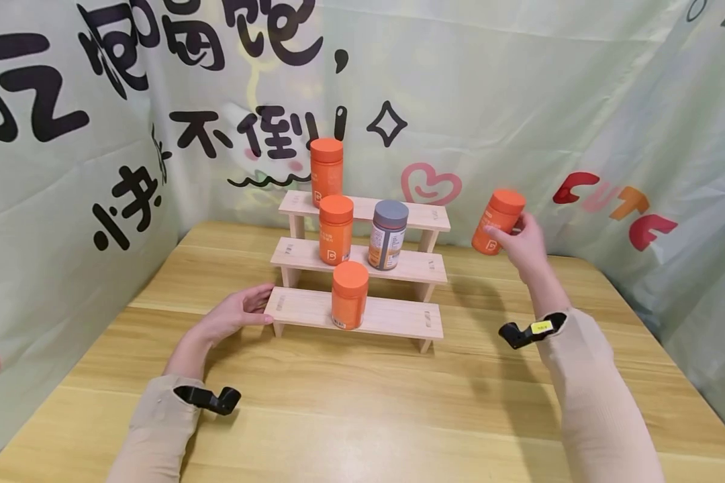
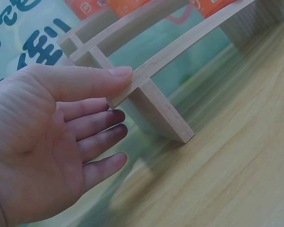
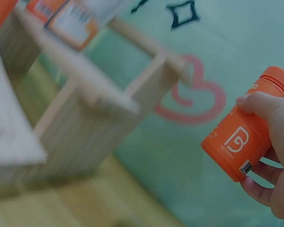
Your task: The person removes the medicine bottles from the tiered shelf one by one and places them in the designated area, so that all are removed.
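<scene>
My right hand [image 1: 522, 245] grips an orange lidded bottle [image 1: 497, 225] by its side, tilted and raised off the table, right of a three-step wooden stand [image 1: 401, 318]. The thumb lies across the bottle's front in the right wrist view. At the stand's left end, my left hand [image 2: 42, 127] pinches the lowest step's corner, thumb at the front, the other fingers spread behind and below. One orange bottle [image 1: 350, 295] stands on the lowest step. The middle step bears an orange bottle [image 1: 335, 231] and a grey-lidded bottle [image 1: 388, 236]. Another orange bottle [image 1: 326, 173] stands on top.
The stand is on a wood-grain table [image 1: 350, 409]. Behind and beside it hangs a pale green cloth [image 1: 507, 87] with black lettering and a pink heart [image 1: 430, 184]. Black wrist cameras sit on both sleeves.
</scene>
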`<state>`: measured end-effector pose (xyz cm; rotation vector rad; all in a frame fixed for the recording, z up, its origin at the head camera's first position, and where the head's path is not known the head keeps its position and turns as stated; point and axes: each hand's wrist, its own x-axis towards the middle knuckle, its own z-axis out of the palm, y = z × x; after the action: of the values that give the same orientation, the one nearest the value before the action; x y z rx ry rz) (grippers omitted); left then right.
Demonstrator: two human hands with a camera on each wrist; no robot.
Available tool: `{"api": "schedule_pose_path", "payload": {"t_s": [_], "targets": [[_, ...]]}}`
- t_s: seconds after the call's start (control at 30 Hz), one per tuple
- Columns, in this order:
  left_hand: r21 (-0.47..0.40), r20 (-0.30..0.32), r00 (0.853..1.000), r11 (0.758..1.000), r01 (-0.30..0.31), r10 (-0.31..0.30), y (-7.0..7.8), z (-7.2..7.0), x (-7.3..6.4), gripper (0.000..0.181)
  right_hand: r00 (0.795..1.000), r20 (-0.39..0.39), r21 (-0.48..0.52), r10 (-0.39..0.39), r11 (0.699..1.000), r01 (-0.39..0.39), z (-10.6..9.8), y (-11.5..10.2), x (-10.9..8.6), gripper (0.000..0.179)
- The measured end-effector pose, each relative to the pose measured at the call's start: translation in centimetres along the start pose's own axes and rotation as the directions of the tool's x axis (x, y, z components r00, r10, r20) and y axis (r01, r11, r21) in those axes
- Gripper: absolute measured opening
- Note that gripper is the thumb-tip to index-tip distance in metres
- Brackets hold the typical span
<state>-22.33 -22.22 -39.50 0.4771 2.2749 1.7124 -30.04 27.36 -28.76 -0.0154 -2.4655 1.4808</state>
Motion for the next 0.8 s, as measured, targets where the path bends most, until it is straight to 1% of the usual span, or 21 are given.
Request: {"api": "schedule_pose_path", "payload": {"t_s": [0.1, 0.37, 0.57, 0.7, 0.8], "targets": [[0.002, -0.001, 1.000, 1.000, 0.003, -0.003, 0.0, 0.0, -0.1, 0.078, 1.000, 0.005, -0.052, 0.015, 0.999, -0.015, 0.0, 1.9, -0.6, 0.066], [0.011, -0.001, 1.000, 1.000, 0.002, -0.002, -0.1, 0.0, -0.2, 0.079, 0.999, -0.004, -0.084, 0.039, 0.996, -0.039, 1.3, 6.1, -1.3, 0.063], [0.012, -0.009, 1.000, 1.000, -0.003, 0.003, -0.1, 0.0, -0.3, 0.078, 0.998, -0.022, -0.057, 0.063, 0.996, -0.064, 2.7, 7.9, -1.3, 0.060], [0.014, -0.003, 1.000, 1.000, -0.005, 0.005, -0.1, 0.0, -0.2, 0.079, 0.997, -0.008, -0.072, 0.082, 0.994, -0.083, 3.4, 8.8, -1.6, 0.060], [0.010, -0.001, 1.000, 1.000, -0.003, 0.003, -0.1, 0.1, -0.1, 0.079, 0.995, 0.000, -0.063, 0.102, 0.993, -0.102, 3.6, 9.4, -1.7, 0.063]]}}
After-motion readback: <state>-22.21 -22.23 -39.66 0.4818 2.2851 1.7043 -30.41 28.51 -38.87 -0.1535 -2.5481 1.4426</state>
